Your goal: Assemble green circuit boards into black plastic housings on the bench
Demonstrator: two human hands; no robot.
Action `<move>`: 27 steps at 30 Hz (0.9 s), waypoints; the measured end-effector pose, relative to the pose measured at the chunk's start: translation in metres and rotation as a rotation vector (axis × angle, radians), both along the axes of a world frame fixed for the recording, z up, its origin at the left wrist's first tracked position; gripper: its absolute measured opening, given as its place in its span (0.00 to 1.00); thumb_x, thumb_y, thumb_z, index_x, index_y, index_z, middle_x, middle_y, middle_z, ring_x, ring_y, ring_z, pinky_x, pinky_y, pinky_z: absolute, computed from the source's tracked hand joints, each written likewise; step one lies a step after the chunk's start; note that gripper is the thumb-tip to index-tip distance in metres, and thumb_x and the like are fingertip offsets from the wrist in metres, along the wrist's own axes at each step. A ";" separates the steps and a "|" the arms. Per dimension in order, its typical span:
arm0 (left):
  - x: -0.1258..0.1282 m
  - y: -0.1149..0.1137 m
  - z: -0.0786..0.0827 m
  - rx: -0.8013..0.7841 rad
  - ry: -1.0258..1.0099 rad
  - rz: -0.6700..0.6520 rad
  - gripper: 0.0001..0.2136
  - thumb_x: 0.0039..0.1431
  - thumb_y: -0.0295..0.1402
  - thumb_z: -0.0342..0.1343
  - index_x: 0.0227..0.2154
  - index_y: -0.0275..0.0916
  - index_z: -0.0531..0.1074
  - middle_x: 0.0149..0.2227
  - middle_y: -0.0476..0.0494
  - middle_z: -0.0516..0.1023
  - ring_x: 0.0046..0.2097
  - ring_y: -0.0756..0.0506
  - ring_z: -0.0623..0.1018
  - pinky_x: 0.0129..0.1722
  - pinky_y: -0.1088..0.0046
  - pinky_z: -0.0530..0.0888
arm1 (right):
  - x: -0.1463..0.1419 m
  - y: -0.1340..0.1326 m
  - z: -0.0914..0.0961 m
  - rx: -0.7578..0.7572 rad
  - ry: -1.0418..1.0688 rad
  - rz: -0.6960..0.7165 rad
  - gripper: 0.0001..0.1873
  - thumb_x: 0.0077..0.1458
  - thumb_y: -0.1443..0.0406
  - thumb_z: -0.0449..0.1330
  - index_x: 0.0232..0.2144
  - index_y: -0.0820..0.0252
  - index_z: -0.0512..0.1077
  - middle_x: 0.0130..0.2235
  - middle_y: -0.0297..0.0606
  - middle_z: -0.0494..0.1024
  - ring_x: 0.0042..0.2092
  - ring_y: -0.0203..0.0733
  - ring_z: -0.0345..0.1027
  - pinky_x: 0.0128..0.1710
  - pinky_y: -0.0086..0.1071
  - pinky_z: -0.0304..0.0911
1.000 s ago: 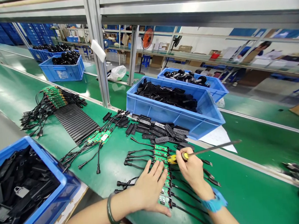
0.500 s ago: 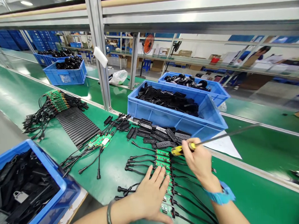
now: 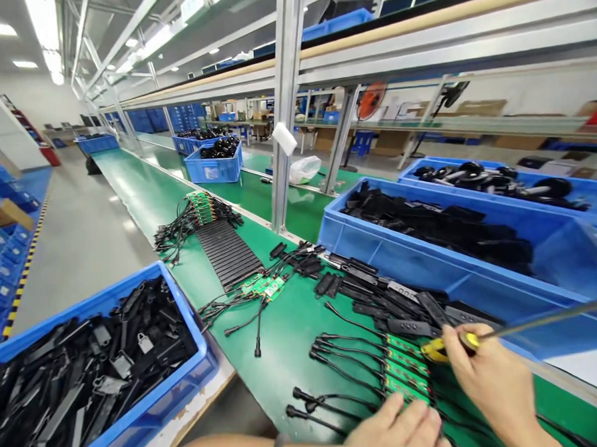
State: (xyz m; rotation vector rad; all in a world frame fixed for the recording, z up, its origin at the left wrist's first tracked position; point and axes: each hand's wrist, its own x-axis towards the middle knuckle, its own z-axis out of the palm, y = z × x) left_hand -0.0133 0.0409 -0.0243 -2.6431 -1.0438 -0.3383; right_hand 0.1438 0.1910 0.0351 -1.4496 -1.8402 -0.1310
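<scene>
My right hand [image 3: 492, 387] is closed around a yellow-handled screwdriver [image 3: 504, 333] whose long metal shaft points right, over the blue bin. My left hand [image 3: 399, 431] lies with fingers stretched flat on a row of small green circuit boards [image 3: 403, 368] with black cables [image 3: 336, 365] running left across the green belt. Black plastic housings [image 3: 382, 299] lie just beyond the boards.
A blue bin [image 3: 431, 270] of black parts stands behind the boards, with another behind it. At the near left is a second blue bin [image 3: 152, 404] of black pieces. A black ribbed tray [image 3: 230, 254], more boards with cables [image 3: 198, 212] and an aluminium post [image 3: 283, 117] stand farther up the belt.
The view has swung left and up, showing the aisle and the long belt. Both hands now sit at the lower right edge, still on the boards and the screwdriver.
</scene>
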 end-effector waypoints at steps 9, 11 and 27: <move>0.040 -0.038 -0.047 0.059 -0.241 0.141 0.22 0.68 0.33 0.48 0.60 0.27 0.61 0.61 0.27 0.66 0.63 0.34 0.67 0.59 0.58 0.69 | -0.024 -0.002 0.031 0.013 -0.022 0.057 0.21 0.63 0.49 0.47 0.30 0.56 0.66 0.22 0.35 0.71 0.23 0.40 0.66 0.27 0.32 0.58; 0.039 -0.037 -0.048 0.075 -0.244 0.131 0.21 0.68 0.33 0.47 0.60 0.27 0.61 0.62 0.27 0.66 0.63 0.34 0.66 0.60 0.59 0.67 | -0.034 -0.005 0.023 0.018 -0.007 0.089 0.21 0.65 0.50 0.45 0.28 0.56 0.64 0.21 0.34 0.71 0.22 0.39 0.66 0.26 0.31 0.58; 0.035 -0.041 -0.034 0.084 -0.202 0.154 0.21 0.68 0.32 0.45 0.60 0.27 0.61 0.62 0.30 0.65 0.63 0.36 0.67 0.63 0.59 0.61 | -0.037 -0.034 0.015 0.053 0.087 0.155 0.16 0.63 0.54 0.52 0.28 0.57 0.65 0.20 0.31 0.70 0.21 0.37 0.63 0.24 0.29 0.57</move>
